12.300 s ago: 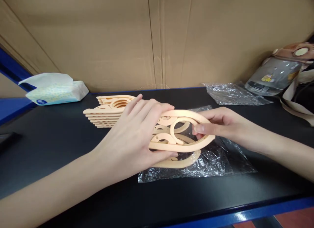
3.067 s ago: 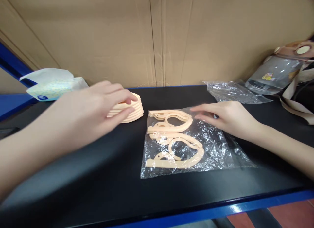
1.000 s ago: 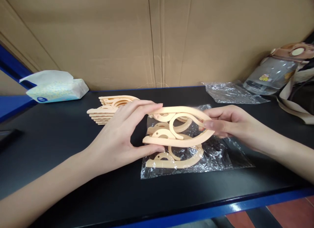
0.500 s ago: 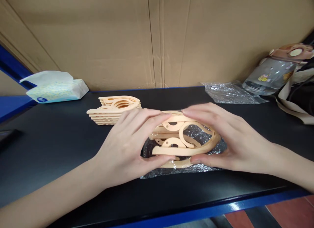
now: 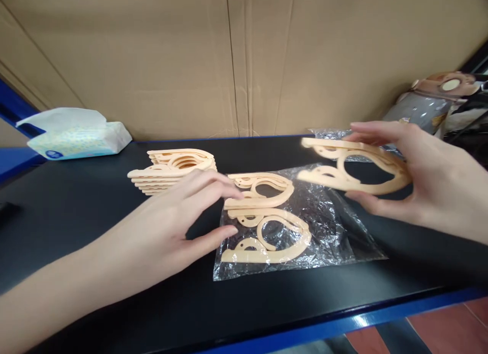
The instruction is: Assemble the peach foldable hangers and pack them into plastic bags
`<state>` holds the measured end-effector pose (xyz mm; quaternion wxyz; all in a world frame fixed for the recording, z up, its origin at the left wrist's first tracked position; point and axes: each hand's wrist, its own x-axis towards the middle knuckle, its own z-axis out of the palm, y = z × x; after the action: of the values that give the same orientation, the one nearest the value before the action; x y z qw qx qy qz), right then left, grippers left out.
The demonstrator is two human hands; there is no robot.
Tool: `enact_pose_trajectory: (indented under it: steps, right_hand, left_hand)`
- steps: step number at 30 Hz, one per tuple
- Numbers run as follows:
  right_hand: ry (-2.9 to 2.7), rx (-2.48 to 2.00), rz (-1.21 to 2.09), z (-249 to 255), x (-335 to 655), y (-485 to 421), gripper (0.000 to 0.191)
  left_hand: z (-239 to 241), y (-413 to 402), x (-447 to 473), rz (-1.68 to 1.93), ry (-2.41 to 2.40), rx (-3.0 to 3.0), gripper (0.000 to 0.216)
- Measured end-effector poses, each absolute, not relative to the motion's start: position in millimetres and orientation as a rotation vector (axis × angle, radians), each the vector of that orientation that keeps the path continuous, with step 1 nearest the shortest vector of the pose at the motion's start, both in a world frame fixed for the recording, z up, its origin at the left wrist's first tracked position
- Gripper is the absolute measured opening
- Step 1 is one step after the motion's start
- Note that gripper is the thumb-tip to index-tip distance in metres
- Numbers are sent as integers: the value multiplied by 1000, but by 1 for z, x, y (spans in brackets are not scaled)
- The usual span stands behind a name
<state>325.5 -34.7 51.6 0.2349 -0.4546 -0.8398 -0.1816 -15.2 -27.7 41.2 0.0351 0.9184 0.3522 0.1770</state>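
My right hand (image 5: 434, 176) grips a beige folded travel clothes hanger (image 5: 328, 179) by its curved end, lifted above the table to the right. My left hand (image 5: 190, 217) holds nothing; its thumb and fingers are apart at the left edge of a clear plastic bag (image 5: 331, 232). Two more folded hangers lie flat at the bag, a far one (image 5: 282, 197) and a near one (image 5: 285, 255). Whether each is inside the bag or on top, I cannot tell. Behind my left hand stands a neat stack of several such hangers (image 5: 163, 177), partly covered by the hand.
A tissue pack (image 5: 80, 140) sits at the back left of the black table (image 5: 152, 313). Another clear bag (image 5: 328, 134) and a water bottle (image 5: 419, 107) are at the back right, partly behind my right hand. Cardboard (image 5: 171, 64) closes off the back.
The hanger both hands held over the bag has moved right and up in my right hand. My left hand has let go and shifted left, uncovering the two hangers at the bag.
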Motion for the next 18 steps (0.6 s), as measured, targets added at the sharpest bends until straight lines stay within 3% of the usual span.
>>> enact_pose_trajectory:
  steps: [3,8,11,18]
  right_hand:
    - [-2296,-1457,-582,45,359,-33,62]
    - [-2374,-1631,-449,29,374,-46,54]
    - [-2511,-1487,-288,26,360,-55,43]
    - [-2578,-1294,-31,32,340,-57,50]
  left_hand:
    - [39,-33,-27,480,1089,2832,11]
    - [28,-44,-35,405,1051,2886,14]
    - [24,-47,-35,434,1018,2908,16]
    - [26,-46,-32,304,974,2855,21]
